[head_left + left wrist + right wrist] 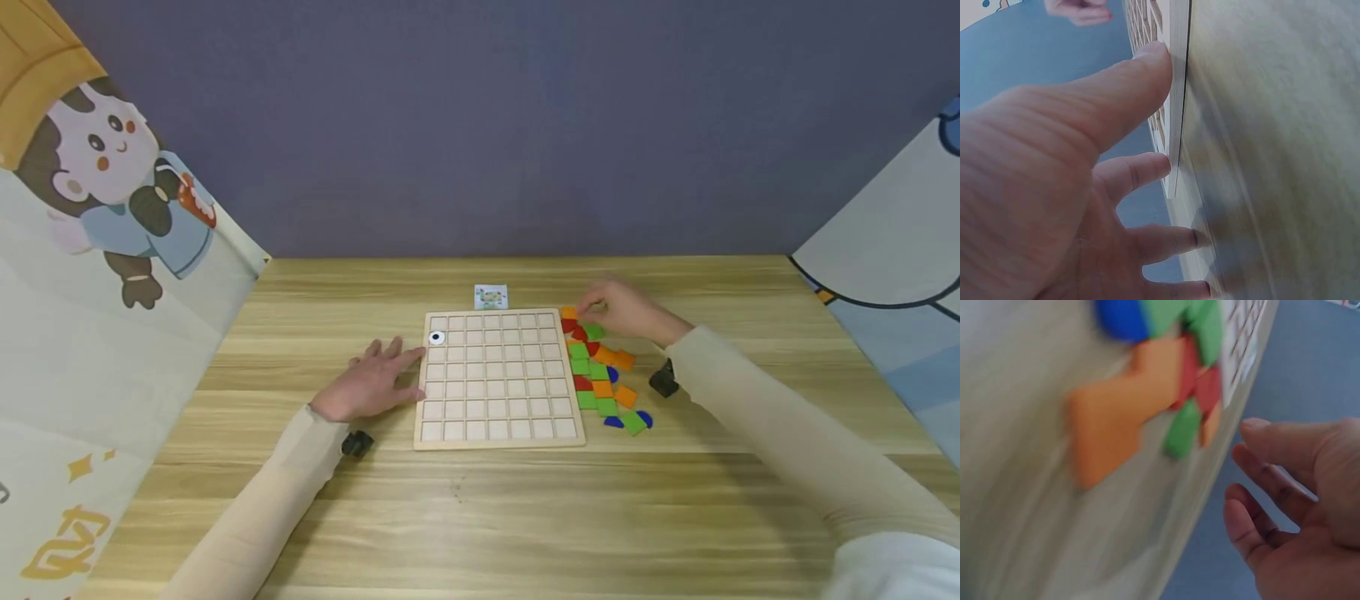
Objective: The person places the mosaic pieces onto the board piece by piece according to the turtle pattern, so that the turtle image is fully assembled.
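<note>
A square wooden grid board [497,447] lies on the table with a white round eye piece [437,338] in its upper left part. My left hand [371,382] rests at the board's left edge with fingers spread; in the left wrist view its thumb [1147,69] and index fingertip touch the rim. Over the far end of a pile of coloured pieces hovers my right hand [621,312]. Its fingers are loosely bent in the right wrist view, and no piece shows between thumb and fingertips. Nearest to it are a green piece [594,332] and an orange piece [570,313].
Green, orange, red and blue flat pieces lie along the board's right side, some overlapping, including a green square [633,423] nearest the front. A small picture card [491,297] sits behind the board. A dark panel [525,133] stands at the table's back edge.
</note>
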A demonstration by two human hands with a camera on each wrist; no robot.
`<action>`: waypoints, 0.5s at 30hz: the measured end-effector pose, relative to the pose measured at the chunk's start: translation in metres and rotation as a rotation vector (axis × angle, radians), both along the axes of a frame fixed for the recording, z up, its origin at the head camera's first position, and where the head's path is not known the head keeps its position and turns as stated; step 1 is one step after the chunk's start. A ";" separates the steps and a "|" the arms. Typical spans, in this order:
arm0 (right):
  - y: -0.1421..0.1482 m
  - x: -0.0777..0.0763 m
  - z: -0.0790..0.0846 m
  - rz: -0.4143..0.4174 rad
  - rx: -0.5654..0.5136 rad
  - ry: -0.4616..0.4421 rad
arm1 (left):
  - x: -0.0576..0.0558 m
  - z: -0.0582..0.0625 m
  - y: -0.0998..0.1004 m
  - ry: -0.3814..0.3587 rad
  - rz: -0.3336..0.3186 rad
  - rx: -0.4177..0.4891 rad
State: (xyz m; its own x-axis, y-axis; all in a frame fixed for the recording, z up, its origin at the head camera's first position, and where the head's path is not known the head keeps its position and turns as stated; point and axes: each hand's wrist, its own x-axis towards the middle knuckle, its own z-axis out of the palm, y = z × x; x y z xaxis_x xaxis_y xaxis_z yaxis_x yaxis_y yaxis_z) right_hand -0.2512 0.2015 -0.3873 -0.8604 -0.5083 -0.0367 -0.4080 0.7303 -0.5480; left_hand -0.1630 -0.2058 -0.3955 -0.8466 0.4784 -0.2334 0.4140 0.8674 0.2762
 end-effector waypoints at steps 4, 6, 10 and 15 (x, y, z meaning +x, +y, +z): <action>0.019 0.004 -0.009 0.032 0.025 0.040 | 0.000 0.000 0.000 0.004 0.000 -0.007; 0.025 0.006 -0.012 0.040 0.037 0.035 | 0.000 0.000 0.001 0.004 0.002 -0.010; 0.032 0.009 -0.016 0.017 0.065 0.000 | 0.001 0.000 0.002 0.001 0.007 -0.015; 0.037 0.011 -0.018 -0.026 0.088 -0.011 | 0.001 0.000 0.002 -0.003 0.010 -0.020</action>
